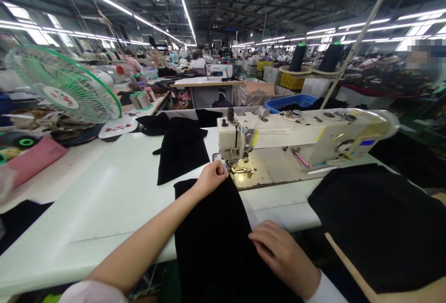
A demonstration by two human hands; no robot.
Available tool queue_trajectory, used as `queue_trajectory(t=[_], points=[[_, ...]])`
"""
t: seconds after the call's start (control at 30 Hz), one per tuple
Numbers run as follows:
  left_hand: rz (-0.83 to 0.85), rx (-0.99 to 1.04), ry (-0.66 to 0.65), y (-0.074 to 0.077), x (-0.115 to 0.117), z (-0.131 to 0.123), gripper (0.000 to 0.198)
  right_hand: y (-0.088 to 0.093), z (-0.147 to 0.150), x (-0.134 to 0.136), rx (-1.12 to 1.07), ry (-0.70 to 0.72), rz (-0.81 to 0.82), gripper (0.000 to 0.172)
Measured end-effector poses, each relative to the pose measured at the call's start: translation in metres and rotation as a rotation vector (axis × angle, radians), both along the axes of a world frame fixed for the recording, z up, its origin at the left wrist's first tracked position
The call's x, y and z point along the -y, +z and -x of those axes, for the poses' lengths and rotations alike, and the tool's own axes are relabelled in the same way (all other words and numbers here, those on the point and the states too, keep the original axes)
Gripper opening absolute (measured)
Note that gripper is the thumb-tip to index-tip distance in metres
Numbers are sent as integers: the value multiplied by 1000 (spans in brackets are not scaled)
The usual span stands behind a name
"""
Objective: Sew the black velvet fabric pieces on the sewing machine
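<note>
"Since the black cloth (216, 242) meets the sewing machine (296, 131) only at its far end, how much of the work would you call done?"

"Little, I'd judge. That far end lies by the machine's needle end, while most of the length runs back across the tabletop (114, 191) toward the person and drops over the front edge. I can't make out stitching, black on black, so a finished line could be hiding there."

"And what seems left?"

"Nearly all of the long right-hand edge, by my reading. Loose black pieces (181, 147) lie beyond it on the left, and a dark panel (376, 228) is spread at the right, but whether those have been sewn, I can't tell."

"What about the left hand (212, 176)?"

"It's drawn in tight, thumb against curled fingers, apparently pinching the cloth's far end just beside the needle area."

"And the right hand (284, 256)?"

"Nearer the body, with thumb and forefinger brought together on the cloth's right edge and the other fingers loosely bent. The grip looks light to me, but neither hand appears to be letting go."
</note>
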State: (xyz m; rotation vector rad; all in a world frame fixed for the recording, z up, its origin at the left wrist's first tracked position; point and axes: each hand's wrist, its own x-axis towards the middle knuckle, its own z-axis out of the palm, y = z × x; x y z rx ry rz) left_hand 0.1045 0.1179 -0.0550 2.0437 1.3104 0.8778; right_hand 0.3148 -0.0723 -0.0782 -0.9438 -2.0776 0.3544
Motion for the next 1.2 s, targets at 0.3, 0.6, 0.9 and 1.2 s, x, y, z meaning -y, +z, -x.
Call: queue_trajectory(t=[0.3, 0.6, 0.9, 1.2], points=[[124, -161, 82, 11, -25, -8, 24, -3, 19, -8, 109, -128, -98, 17], [125, -194, 64, 8, -36, -11, 26, -9, 25, -15, 80, -121, -129, 20], [-153, -304, 100, 14, -11, -9, 12, -7, 17, -10, 129, -63, -148, 34], [-272, -401, -539, 21, 131, 12, 19, -2, 20, -26, 97, -72, -97, 36]])
